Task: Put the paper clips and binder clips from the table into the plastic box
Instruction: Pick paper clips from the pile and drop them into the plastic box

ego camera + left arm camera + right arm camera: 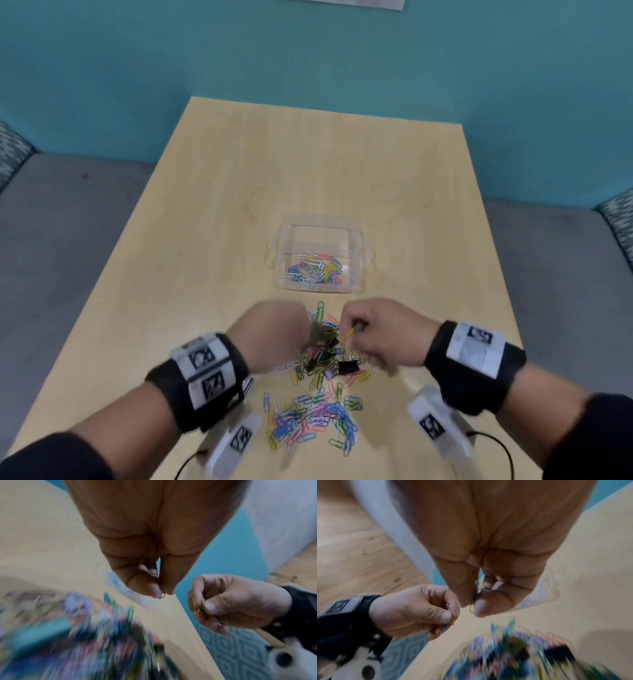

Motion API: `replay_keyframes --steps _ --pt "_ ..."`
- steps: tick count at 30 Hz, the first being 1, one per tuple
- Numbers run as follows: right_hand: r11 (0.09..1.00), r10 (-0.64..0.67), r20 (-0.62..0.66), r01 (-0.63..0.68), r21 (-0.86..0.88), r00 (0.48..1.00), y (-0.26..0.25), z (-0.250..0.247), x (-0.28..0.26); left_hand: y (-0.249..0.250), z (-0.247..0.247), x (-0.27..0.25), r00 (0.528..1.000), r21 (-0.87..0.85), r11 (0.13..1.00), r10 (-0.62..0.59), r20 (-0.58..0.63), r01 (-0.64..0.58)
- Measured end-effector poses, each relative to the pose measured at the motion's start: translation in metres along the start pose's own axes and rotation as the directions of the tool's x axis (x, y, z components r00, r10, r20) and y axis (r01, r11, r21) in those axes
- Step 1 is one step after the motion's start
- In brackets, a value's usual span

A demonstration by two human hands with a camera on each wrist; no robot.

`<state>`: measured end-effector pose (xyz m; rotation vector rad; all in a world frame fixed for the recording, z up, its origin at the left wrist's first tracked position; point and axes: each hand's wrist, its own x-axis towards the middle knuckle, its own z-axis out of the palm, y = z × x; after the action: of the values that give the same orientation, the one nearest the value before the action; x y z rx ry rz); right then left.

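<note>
A clear plastic box (pixel 363 253) stands mid-table with several coloured paper clips (pixel 317 270) inside. Just in front of it lies a pile of coloured paper clips (pixel 313 421) mixed with black binder clips (pixel 347 367). Both hands hover over the far part of the pile. My left hand (pixel 274 334) pinches a few paper clips (pixel 162 595) between thumb and fingertips. My right hand (pixel 373 334) pinches yellow and blue paper clips (pixel 352 331), which also show as paper clips (pixel 476 595) in the right wrist view. The pile is blurred in both wrist views.
The light wooden table (pixel 239 192) meets a teal wall (pixel 137 68) at its far edge. Grey seats (pixel 51 240) run along both sides. Cables (pixel 503 448) trail from the wrist cameras near the table's front edge.
</note>
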<state>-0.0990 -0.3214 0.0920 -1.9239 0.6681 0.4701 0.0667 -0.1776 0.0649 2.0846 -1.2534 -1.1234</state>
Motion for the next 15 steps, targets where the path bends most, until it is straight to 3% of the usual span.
replay_keyframes --steps 5,11,15 --pt "0.987 0.04 -0.296 0.008 0.16 0.954 -0.005 -0.043 0.056 0.011 -0.043 0.061 0.964 0.075 0.996 -0.02 -0.265 0.041" --pt "0.976 0.08 -0.341 -0.005 0.217 0.936 -0.011 -0.052 0.087 0.02 -0.042 0.085 0.967 0.118 0.992 -0.004 -0.256 0.035" --pt "0.999 0.006 -0.453 0.016 0.044 0.891 0.002 -0.049 0.056 0.007 -0.046 0.055 0.936 0.224 0.974 0.095 -0.34 -0.018"
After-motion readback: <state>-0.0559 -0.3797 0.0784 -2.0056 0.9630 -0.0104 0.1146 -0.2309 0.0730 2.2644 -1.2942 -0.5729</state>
